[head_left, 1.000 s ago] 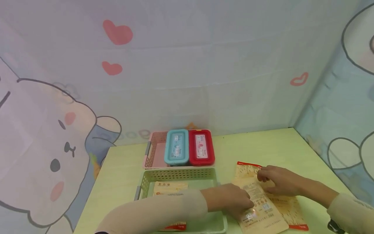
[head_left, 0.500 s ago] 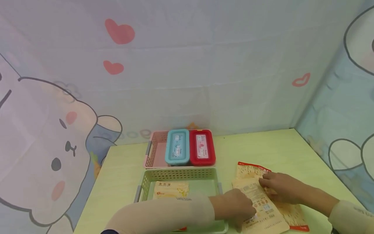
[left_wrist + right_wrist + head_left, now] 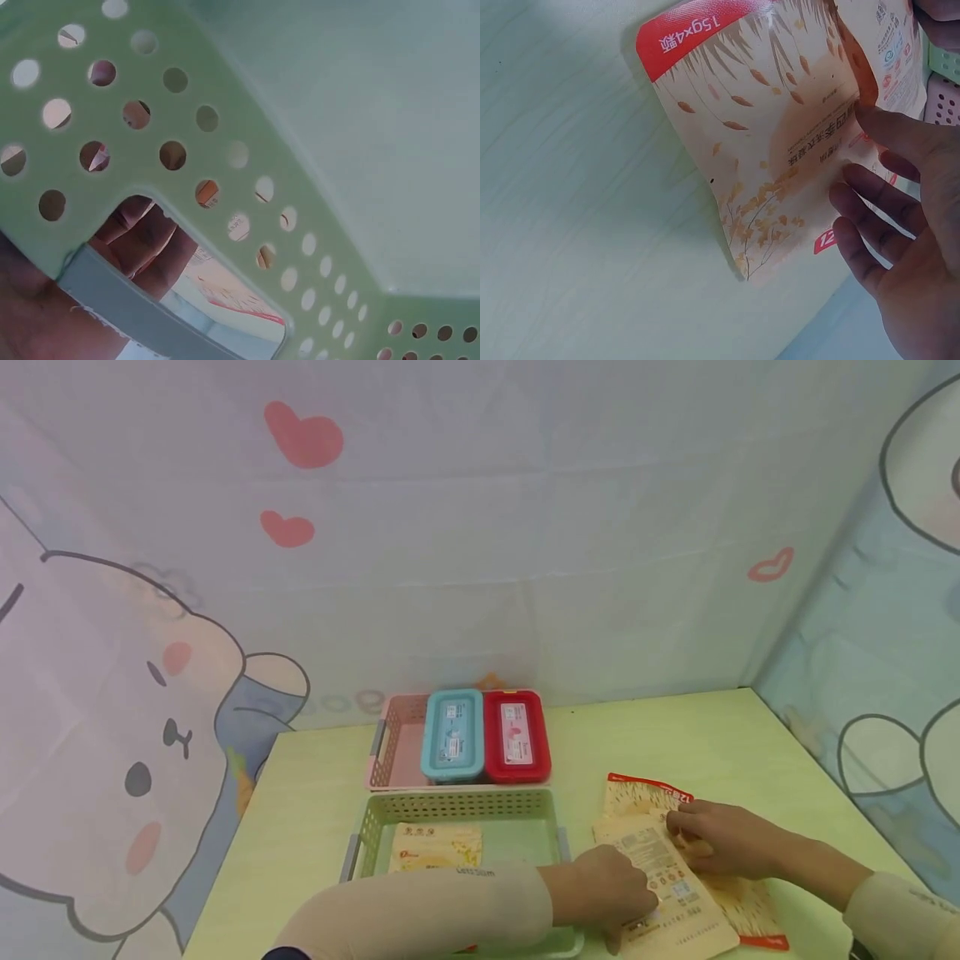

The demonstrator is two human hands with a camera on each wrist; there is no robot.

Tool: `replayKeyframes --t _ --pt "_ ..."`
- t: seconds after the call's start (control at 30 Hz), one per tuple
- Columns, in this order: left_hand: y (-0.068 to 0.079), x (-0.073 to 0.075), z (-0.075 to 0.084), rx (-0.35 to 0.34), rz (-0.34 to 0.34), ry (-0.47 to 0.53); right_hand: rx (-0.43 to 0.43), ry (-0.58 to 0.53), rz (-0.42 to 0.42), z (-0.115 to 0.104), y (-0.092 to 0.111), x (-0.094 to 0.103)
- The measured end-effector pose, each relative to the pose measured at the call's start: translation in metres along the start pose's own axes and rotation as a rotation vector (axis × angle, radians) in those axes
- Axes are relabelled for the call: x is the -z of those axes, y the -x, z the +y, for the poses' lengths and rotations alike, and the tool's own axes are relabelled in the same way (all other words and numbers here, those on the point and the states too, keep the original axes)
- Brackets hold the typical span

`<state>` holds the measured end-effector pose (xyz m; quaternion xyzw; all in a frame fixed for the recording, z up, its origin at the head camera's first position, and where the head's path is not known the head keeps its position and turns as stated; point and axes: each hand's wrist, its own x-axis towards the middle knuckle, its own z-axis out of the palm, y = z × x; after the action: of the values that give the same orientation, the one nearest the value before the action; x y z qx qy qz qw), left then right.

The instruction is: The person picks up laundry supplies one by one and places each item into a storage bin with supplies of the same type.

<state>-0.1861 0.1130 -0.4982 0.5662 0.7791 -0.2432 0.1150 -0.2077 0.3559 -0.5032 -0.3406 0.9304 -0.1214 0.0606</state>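
Observation:
Two cream packets overlap on the table, right of the green basket (image 3: 480,802). The upper packet (image 3: 678,902) shows its printed back. Underneath, the lower packet (image 3: 765,142) has red end bands and a plant print. My left hand (image 3: 603,889) holds the upper packet's left edge with curled fingers; in the left wrist view it shows partly through the basket's handle opening. My right hand (image 3: 723,839) pinches the upper packet's right edge, thumb (image 3: 900,135) at the edge and the other fingers loosely bent over the lower packet.
Another cream packet (image 3: 435,843) lies in the green basket, partly hidden by my left sleeve. Behind stands a pink basket (image 3: 401,747) with a blue-lidded box (image 3: 453,735) and a red-lidded box (image 3: 517,739). A printed cloth (image 3: 450,527) hangs along the table's back.
My right hand has shifted slightly right and down, its fingers now drawn in at the upper packet's edge. The left hand has moved a little to the right. More of the lower packet's red band shows.

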Motion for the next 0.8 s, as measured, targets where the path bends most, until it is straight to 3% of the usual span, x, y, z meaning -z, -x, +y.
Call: replayKeyframes --t 0.23,0.6,0.8 --pt "-0.001 -0.002 -0.002 -0.01 0.014 0.014 0.044 -0.077 0.005 0.002 -0.001 -0.001" --pt "0.003 -0.002 -0.006 -0.03 0.071 0.001 0.14 0.03 0.035 -0.006 -0.005 0.002" --pt "0.003 -0.002 -0.005 -0.029 0.078 -0.018 0.217 0.098 0.104 -0.009 -0.004 0.001"
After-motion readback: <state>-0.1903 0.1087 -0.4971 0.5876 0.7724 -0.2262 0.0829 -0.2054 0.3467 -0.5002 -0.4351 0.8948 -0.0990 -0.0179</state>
